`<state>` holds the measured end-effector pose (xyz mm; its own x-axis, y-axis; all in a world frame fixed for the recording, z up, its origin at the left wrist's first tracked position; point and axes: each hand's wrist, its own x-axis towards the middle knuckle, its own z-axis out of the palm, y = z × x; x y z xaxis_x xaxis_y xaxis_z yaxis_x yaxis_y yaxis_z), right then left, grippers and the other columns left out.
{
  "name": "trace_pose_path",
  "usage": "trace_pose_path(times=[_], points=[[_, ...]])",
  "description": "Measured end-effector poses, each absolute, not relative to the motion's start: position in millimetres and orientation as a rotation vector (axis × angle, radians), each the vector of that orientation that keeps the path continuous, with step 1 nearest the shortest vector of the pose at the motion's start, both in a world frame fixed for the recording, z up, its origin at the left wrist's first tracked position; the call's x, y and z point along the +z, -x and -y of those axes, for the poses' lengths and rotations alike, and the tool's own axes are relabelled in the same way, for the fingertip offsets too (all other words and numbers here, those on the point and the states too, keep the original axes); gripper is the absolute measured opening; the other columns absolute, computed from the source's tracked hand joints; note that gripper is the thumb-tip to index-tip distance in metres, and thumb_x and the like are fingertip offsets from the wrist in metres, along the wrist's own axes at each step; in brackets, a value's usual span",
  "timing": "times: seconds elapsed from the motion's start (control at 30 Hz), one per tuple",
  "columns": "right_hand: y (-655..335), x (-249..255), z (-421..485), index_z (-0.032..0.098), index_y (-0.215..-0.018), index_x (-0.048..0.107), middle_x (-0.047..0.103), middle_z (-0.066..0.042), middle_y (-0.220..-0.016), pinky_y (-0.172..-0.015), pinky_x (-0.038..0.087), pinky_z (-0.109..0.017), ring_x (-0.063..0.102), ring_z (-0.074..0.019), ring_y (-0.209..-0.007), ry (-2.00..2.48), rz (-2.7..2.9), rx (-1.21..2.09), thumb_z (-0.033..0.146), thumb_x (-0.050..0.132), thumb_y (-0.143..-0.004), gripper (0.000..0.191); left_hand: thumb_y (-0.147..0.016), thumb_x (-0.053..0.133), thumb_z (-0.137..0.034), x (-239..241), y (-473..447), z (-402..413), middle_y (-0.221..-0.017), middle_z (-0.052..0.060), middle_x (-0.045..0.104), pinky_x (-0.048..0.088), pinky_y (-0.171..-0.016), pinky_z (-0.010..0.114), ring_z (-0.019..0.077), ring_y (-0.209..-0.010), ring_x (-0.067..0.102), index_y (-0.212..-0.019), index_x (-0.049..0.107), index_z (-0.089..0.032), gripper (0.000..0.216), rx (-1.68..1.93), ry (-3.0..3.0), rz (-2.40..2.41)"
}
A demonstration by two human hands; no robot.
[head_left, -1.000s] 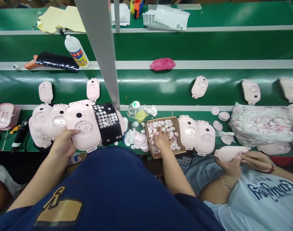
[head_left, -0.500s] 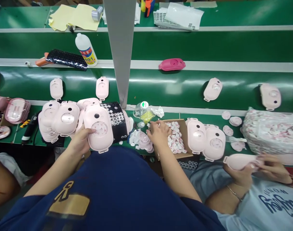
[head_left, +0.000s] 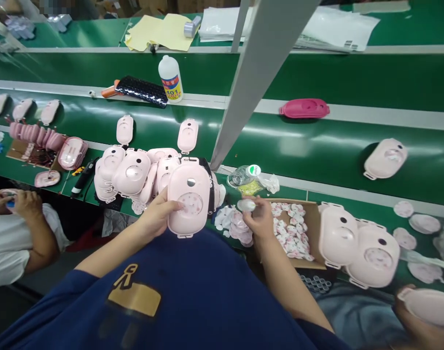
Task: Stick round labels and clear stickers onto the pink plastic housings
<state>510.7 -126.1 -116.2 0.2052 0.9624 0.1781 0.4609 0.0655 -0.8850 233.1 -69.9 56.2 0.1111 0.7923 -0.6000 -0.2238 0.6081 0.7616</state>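
Observation:
In my left hand point(head_left: 157, 214) is a pale pink plastic cover point(head_left: 189, 221), gripped at its left edge with the thumb on its face. The cover has a dark round hole and a round recess with a patterned disc. My right hand point(head_left: 261, 216) pinches a small round whitish, translucent piece point(head_left: 246, 205) between thumb and fingers; its exact kind is unclear. Beneath that hand lie thin pink and white patterned discs point(head_left: 240, 228). To its right, a cardboard box point(head_left: 313, 233) holds many small white and pink printed pieces point(head_left: 293, 228).
More pink covers point(head_left: 132, 172) are piled left, and two covers point(head_left: 338, 236) lie right of the box. A clear bottle point(head_left: 240, 176) lies behind my right hand. A grey post point(head_left: 258, 68) rises ahead. Co-workers' hands point(head_left: 420, 323) point(head_left: 23, 201) work on both sides.
My view has swung left, shifting the bench rightward in the picture. My right hand has risen from the box's left edge and now pinches the round piece. My left hand still holds the cover.

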Motion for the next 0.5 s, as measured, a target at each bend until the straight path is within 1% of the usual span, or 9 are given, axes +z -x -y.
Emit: trace_pose_path(times=[0.07,0.1,0.17,0.23,0.3,0.4,0.43,0.5], points=[[-505,-85,133,0.030,-0.103,0.050,0.066,-0.002,-0.091,-0.103,0.046,-0.058,0.067,-0.0243,-0.088,1.346,1.375,0.682,0.039,0.063,-0.075,0.032,-0.056,0.080,-0.020,56,-233,70,-0.106,0.008,0.075,0.048,-0.103,0.052,0.0369,-0.115,0.064,-0.113,0.063,-0.017,0.060,0.797,-0.592,-1.238],[-499,-66,137,0.031,-0.105,0.051,0.064,-0.001,-0.090,-0.100,0.049,-0.055,0.066,-0.0234,-0.085,1.207,1.339,0.699,0.038,0.066,-0.076,0.034,-0.057,0.081,-0.020,56,-234,70,-0.107,0.008,0.075,0.048,-0.102,0.051,0.0365,-0.115,0.064,-0.115,0.062,-0.018,0.061,0.791,-0.607,-1.228],[-486,-27,143,0.033,-0.114,0.056,0.064,-0.002,-0.092,-0.097,0.052,-0.052,0.065,-0.0226,-0.086,0.984,1.252,0.804,0.036,0.069,-0.081,0.036,-0.058,0.081,-0.021,56,-237,70,-0.110,0.008,0.074,0.049,-0.102,0.049,0.0356,-0.115,0.064,-0.120,0.061,-0.018,0.065,0.785,-0.643,-1.197],[-472,7,146,0.031,-0.122,0.058,0.066,-0.005,-0.094,-0.089,0.055,-0.047,0.065,-0.0240,-0.090,0.869,1.233,0.999,0.045,0.065,-0.088,0.037,-0.060,0.080,-0.021,56,-243,70,-0.113,0.009,0.074,0.049,-0.101,0.047,0.0351,-0.116,0.064,-0.126,0.061,-0.019,0.069,0.776,-0.667,-1.156],[-460,28,148,0.030,-0.124,0.060,0.069,-0.009,-0.106,-0.086,0.056,-0.045,0.067,-0.0261,-0.098,0.799,1.236,1.212,0.052,0.060,-0.092,0.039,-0.061,0.080,-0.022,57,-249,71,-0.114,0.009,0.074,0.049,-0.101,0.046,0.0349,-0.116,0.064,-0.129,0.060,-0.019,0.071,0.752,-0.671,-1.111],[-451,38,149,0.030,-0.124,0.059,0.065,-0.012,-0.133,-0.094,0.054,-0.049,0.064,-0.0298,-0.118,0.806,1.192,1.420,0.053,0.060,-0.093,0.039,-0.064,0.081,-0.023,57,-254,75,-0.113,0.010,0.074,0.051,-0.098,0.046,0.0342,-0.112,0.066,-0.129,0.061,-0.019,0.068,0.700,-0.648,-1.022],[-450,38,149,0.030,-0.125,0.059,0.062,-0.012,-0.138,-0.097,0.052,-0.050,0.061,-0.0305,-0.124,0.838,1.173,1.456,0.053,0.060,-0.093,0.039,-0.065,0.082,-0.022,56,-253,77,-0.113,0.011,0.074,0.052,-0.096,0.045,0.0335,-0.109,0.067,-0.127,0.062,-0.019,0.065,0.686,-0.639,-0.987],[-451,36,151,0.030,-0.125,0.059,0.061,-0.012,-0.141,-0.100,0.050,-0.050,0.059,-0.0306,-0.128,0.895,1.146,1.506,0.052,0.062,-0.093,0.039,-0.065,0.085,-0.021,54,-251,81,-0.114,0.012,0.074,0.054,-0.093,0.043,0.0320,-0.105,0.069,-0.120,0.065,-0.017,0.059,0.671,-0.618,-0.934]])
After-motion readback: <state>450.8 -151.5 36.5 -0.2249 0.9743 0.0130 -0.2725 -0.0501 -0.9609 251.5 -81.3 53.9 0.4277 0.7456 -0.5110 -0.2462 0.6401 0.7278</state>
